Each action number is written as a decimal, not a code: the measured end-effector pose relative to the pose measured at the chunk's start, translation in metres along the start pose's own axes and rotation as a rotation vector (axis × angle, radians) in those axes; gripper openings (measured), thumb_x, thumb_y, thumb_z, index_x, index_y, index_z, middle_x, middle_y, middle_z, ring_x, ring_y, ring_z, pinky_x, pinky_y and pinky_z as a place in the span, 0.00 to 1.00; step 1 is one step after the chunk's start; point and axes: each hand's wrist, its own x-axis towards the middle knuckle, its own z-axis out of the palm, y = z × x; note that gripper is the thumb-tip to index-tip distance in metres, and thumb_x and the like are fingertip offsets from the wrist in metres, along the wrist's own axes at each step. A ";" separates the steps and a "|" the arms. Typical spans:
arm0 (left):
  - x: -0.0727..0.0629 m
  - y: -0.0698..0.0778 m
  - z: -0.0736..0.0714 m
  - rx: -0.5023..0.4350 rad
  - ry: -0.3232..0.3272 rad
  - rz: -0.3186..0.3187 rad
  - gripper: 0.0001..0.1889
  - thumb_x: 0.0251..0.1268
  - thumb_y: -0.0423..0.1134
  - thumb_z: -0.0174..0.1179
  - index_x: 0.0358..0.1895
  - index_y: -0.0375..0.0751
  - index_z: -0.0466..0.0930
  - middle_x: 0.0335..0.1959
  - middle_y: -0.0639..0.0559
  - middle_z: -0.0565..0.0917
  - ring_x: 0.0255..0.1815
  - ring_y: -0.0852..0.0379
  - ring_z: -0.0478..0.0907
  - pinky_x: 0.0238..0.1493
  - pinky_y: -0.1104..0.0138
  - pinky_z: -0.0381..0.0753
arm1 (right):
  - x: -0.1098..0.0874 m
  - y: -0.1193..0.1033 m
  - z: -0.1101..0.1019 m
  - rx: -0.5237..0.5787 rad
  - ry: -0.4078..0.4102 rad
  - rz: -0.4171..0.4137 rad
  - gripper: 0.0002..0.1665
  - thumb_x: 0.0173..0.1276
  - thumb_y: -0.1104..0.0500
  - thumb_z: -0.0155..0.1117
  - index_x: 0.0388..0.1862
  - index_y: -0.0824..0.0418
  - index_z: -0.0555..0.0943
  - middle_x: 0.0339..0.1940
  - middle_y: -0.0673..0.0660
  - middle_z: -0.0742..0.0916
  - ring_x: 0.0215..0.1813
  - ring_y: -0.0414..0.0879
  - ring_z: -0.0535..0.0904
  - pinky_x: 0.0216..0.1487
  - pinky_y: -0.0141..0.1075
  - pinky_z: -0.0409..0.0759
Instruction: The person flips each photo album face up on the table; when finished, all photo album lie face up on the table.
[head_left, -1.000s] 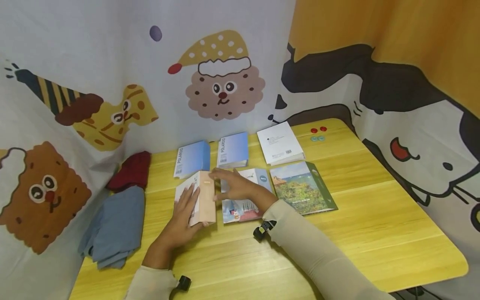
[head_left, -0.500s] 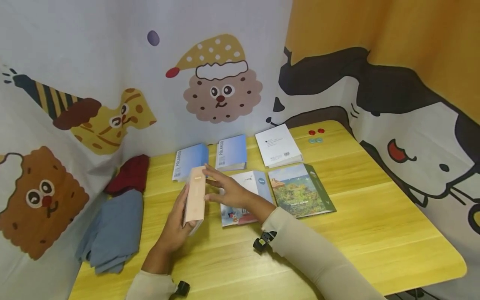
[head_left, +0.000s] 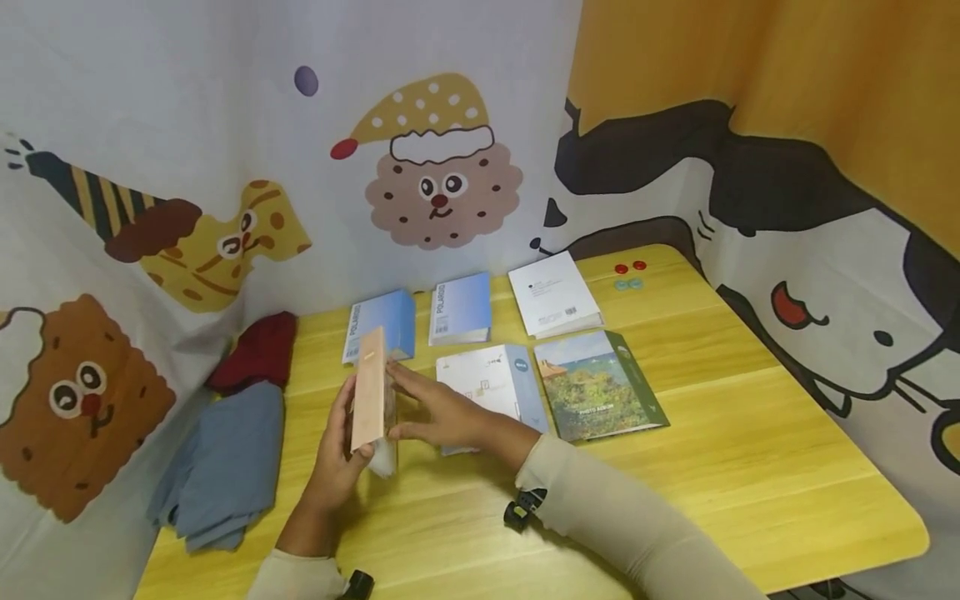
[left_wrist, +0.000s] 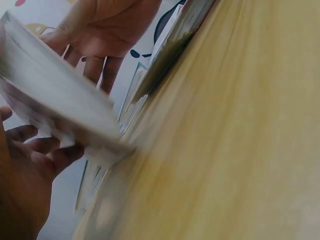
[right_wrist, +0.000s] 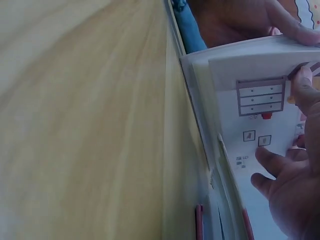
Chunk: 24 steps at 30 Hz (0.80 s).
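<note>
Over the last second we have swung the pale-spined album (head_left: 367,396) from tilted and cover-up to nearly upright, its peach spine towards us, uncovering more of the blue-spined album (head_left: 487,383); as we judge it, the work has gone from pressing on a cover to holding the book on edge. It is well left of the green-spined album (head_left: 600,387), past the blue-spined one. Our left hand (head_left: 333,458) grips it firmly, thumb at the spine's foot; our right hand (head_left: 446,408) is loosely spread, fingertips touching the other cover without closing round it. On the green-spined album we read "PHOTO ALBUM"; on the two blue albums (head_left: 461,310), behind and left of it, what looks like "POLARGO"; the white album (head_left: 555,293), just behind it, has print too small to read
</note>
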 end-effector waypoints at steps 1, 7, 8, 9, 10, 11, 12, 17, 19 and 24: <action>-0.001 0.000 -0.001 -0.011 -0.013 -0.005 0.47 0.86 0.44 0.58 0.91 0.38 0.35 0.92 0.39 0.45 0.85 0.66 0.63 0.73 0.75 0.76 | 0.000 0.000 0.000 -0.032 -0.001 0.002 0.61 0.79 0.44 0.71 0.94 0.52 0.42 0.95 0.56 0.47 0.93 0.52 0.54 0.90 0.49 0.59; -0.003 0.006 -0.012 -0.026 -0.066 -0.029 0.49 0.77 0.17 0.55 0.91 0.37 0.35 0.93 0.47 0.45 0.83 0.66 0.68 0.65 0.72 0.85 | -0.003 0.001 -0.001 -0.176 -0.040 0.045 0.60 0.79 0.40 0.69 0.94 0.53 0.44 0.95 0.57 0.51 0.94 0.53 0.49 0.91 0.53 0.56; -0.003 0.006 -0.014 -0.029 -0.067 -0.026 0.49 0.75 0.15 0.55 0.91 0.35 0.36 0.93 0.47 0.45 0.83 0.66 0.68 0.65 0.72 0.85 | -0.003 0.001 0.000 -0.198 -0.050 0.058 0.60 0.79 0.40 0.69 0.94 0.53 0.44 0.95 0.57 0.51 0.94 0.53 0.50 0.91 0.55 0.55; -0.004 0.007 -0.016 -0.033 -0.066 -0.026 0.49 0.75 0.14 0.55 0.90 0.33 0.37 0.93 0.46 0.45 0.83 0.66 0.68 0.65 0.72 0.85 | -0.004 0.002 0.000 -0.218 -0.060 0.069 0.59 0.79 0.39 0.69 0.94 0.52 0.45 0.95 0.56 0.51 0.94 0.53 0.50 0.92 0.57 0.53; -0.005 0.007 -0.017 -0.040 -0.064 -0.024 0.48 0.74 0.14 0.55 0.90 0.32 0.38 0.93 0.45 0.45 0.83 0.66 0.68 0.65 0.72 0.85 | -0.004 0.003 0.001 -0.246 -0.069 0.077 0.59 0.79 0.39 0.68 0.94 0.52 0.46 0.94 0.56 0.52 0.94 0.54 0.51 0.91 0.60 0.52; -0.005 0.007 -0.018 -0.048 -0.061 -0.024 0.48 0.74 0.13 0.56 0.90 0.30 0.40 0.93 0.44 0.45 0.83 0.66 0.68 0.66 0.72 0.84 | -0.005 0.004 0.001 -0.267 -0.079 0.088 0.58 0.79 0.38 0.68 0.94 0.51 0.46 0.94 0.56 0.53 0.94 0.54 0.51 0.91 0.62 0.50; -0.006 0.006 -0.020 -0.056 -0.060 -0.023 0.47 0.74 0.13 0.55 0.89 0.29 0.40 0.93 0.43 0.44 0.83 0.66 0.68 0.67 0.72 0.84 | -0.006 0.004 0.001 -0.285 -0.088 0.097 0.58 0.79 0.38 0.68 0.94 0.51 0.48 0.94 0.56 0.54 0.94 0.54 0.52 0.91 0.64 0.48; -0.006 0.006 -0.025 -0.141 -0.058 -0.049 0.45 0.75 0.12 0.53 0.89 0.28 0.42 0.92 0.52 0.54 0.83 0.66 0.69 0.67 0.71 0.84 | -0.012 0.005 -0.001 -0.335 -0.114 0.138 0.56 0.77 0.39 0.70 0.93 0.51 0.53 0.93 0.56 0.58 0.93 0.53 0.55 0.91 0.68 0.42; -0.006 0.006 -0.028 -0.204 -0.068 -0.059 0.45 0.74 0.11 0.52 0.89 0.27 0.41 0.89 0.57 0.62 0.80 0.65 0.73 0.65 0.71 0.85 | -0.014 0.006 -0.003 -0.350 -0.122 0.158 0.55 0.77 0.39 0.71 0.93 0.50 0.54 0.93 0.55 0.58 0.93 0.52 0.56 0.90 0.69 0.39; -0.005 0.006 -0.036 -0.306 -0.093 -0.073 0.46 0.73 0.11 0.53 0.88 0.25 0.40 0.83 0.57 0.72 0.74 0.63 0.80 0.61 0.71 0.88 | -0.019 0.011 -0.004 -0.414 -0.135 0.186 0.53 0.77 0.38 0.71 0.92 0.48 0.58 0.93 0.50 0.58 0.92 0.50 0.59 0.87 0.75 0.32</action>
